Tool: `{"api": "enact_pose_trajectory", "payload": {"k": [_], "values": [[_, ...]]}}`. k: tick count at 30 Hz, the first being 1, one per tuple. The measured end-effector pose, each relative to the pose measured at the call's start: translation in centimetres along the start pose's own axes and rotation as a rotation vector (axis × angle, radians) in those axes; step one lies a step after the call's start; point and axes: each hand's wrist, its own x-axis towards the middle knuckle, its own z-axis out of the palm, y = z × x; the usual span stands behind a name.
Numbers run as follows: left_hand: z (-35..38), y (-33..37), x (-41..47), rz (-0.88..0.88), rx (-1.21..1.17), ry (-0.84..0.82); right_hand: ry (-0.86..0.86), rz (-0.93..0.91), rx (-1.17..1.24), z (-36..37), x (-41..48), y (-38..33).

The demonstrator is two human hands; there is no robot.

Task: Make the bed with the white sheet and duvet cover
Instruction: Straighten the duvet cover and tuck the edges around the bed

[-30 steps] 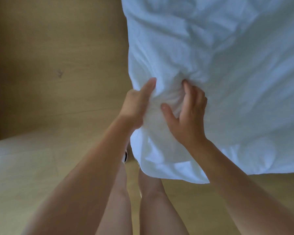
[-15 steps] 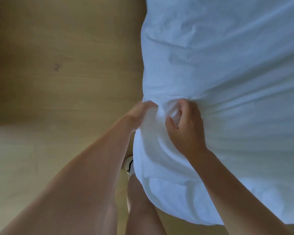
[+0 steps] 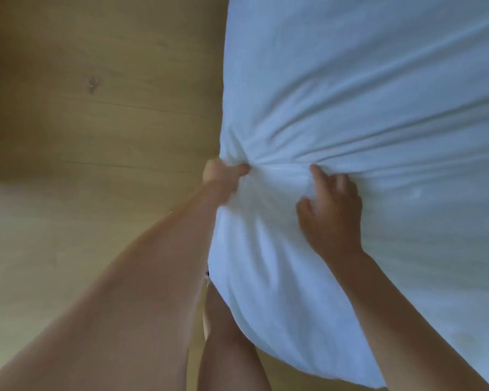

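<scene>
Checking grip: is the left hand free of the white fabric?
No, the left hand grips a bunched fold of the white fabric, with creases fanning out from its fist.

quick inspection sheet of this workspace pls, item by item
surface: wooden floor below; no mattress or bed frame can be made out
job's things: white duvet, puffy, with creases fanning out from a bunched spot near its left edge
clutter: nothing seen
grips: left hand pinches the bunched cloth; right hand is beside it, fingers curled into the duvet
cables: nothing seen
surroundings: the person's bare legs show below the duvet's lower edge
</scene>
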Motion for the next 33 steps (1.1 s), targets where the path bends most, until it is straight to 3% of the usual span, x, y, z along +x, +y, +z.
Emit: {"api": "enact_pose_trajectory", "payload": {"k": [2, 6, 8, 10, 12, 15, 19, 20, 23, 26, 28, 31, 33], "values": [[3.4, 1.3, 0.8, 0.110, 0.206, 0.054, 0.038, 0.013, 0.016, 0.2, 0.3, 0.0], [3.9, 2.1, 1.6, -0.034, -0.044, -0.367, 0.092, 0.042, 0.095, 0.4, 0.7, -0.6], [3.4, 1.9, 0.6, -0.097, 0.018, -0.532, 0.118, 0.032, 0.104, 0.5, 0.8, -0.8], [2.0, 1.3, -0.8, -0.134, 0.067, -0.621, 0.174, 0.018, 0.152, 0.6, 0.9, -0.9], [-0.1, -0.9, -1.3, -0.154, -0.091, -0.695, 0.209, -0.014, 0.213, 0.7, 0.6, -0.8], [-1.2, -3.0, -1.3, -0.231, -0.159, -0.595, 0.163, -0.041, 0.151, 1.1, 0.0, -0.3], [3.0, -3.1, 0.4, -0.005, 0.351, -0.013, 0.106, -0.074, 0.001, 1.5, -1.8, 0.3], [3.8, -3.7, 0.1, 0.002, 0.400, 0.021, 0.105, -0.087, -0.024, 1.5, -2.6, 0.6], [4.5, -8.5, -3.3, -0.164, 0.243, -0.246, 0.080, -0.083, -0.039, 1.6, -5.5, 1.4], [4.3, -11.9, -7.3, -0.206, 0.087, -0.481, 0.041, -0.044, -0.039, 1.6, -8.6, 2.1], [3.6, -11.4, -9.3, -0.211, 0.042, -0.457, 0.032, 0.003, -0.013, 1.4, -10.3, 2.4], [1.6, -12.0, -10.8, -0.283, -0.201, -0.620, 0.057, 0.072, 0.050, 1.3, -12.1, 3.2], [-0.2, -13.5, -11.9, -0.312, -0.156, -0.493, 0.031, 0.072, 0.061, 1.5, -13.1, 3.8]]}}
